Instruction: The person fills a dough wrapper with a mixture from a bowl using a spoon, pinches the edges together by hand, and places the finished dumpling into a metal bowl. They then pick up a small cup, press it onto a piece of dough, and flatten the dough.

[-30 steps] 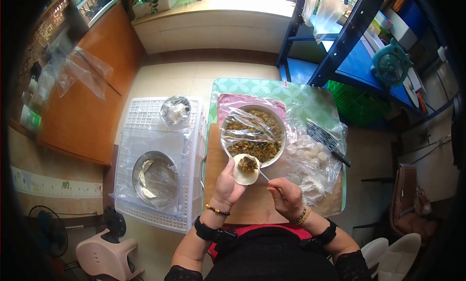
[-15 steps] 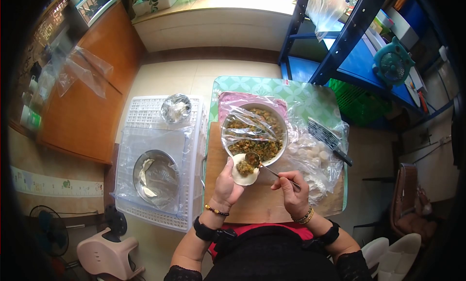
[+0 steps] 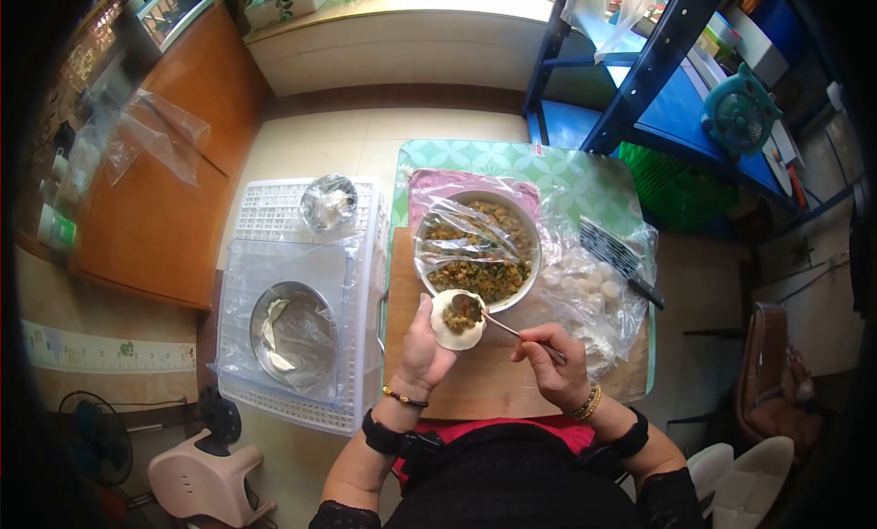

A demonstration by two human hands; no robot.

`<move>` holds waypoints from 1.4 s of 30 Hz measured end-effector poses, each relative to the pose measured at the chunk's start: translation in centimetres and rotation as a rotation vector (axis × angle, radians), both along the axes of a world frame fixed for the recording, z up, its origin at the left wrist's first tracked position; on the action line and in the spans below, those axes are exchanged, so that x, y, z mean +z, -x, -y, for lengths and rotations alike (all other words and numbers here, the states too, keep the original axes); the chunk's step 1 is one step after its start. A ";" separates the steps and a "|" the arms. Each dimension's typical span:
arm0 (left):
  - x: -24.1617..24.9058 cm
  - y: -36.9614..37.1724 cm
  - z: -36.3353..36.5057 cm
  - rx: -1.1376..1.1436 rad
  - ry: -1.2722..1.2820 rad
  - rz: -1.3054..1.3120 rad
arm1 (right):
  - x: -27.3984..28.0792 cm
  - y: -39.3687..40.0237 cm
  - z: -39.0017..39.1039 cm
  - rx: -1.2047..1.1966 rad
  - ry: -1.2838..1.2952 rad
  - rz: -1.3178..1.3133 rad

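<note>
On the fingers of my left hand (image 3: 426,351) rests a round dough wrapper (image 3: 444,337), with its thumb at the edge. A mound of chopped filling (image 3: 454,321) lies on the wrapper. My right hand (image 3: 554,363) grips the thin handle of a metal spoon (image 3: 517,333); the bowl of the spoon presses on the filling. Just beyond is a large bowl (image 3: 535,271) of chopped filling, partly under plastic wrap. To its right, pale dough pieces (image 3: 585,287) lie beneath clear plastic, with a dark-bladed cleaver (image 3: 621,262) on top.
At left, a metal bowl (image 3: 258,324) holding folded dough pieces stands on a white crate (image 3: 247,396). A smaller plastic-covered bowl (image 3: 328,203) sits behind it. A wooden board (image 3: 493,383) lies on the green table (image 3: 585,177). A pink stool (image 3: 196,474) stands lower left.
The spoon bowl has moved slightly left and down onto the filling, which looks more spread over the wrapper. Both hands keep nearly the same places and holds.
</note>
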State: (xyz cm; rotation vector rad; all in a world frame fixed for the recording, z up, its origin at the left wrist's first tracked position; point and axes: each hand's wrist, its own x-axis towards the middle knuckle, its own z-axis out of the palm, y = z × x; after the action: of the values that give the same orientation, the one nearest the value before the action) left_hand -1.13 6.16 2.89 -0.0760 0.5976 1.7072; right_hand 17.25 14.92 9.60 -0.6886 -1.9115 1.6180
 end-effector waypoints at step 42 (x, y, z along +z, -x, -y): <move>0.1 0.4 1.3 -0.160 -0.030 -0.037 | 2.6 0.4 -3.5 0.279 -0.523 0.040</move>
State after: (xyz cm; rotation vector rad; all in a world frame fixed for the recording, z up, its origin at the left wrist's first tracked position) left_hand -1.49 4.83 3.03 0.0244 0.5894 1.5642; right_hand 16.85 18.37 12.19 -0.2469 -2.4057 1.1662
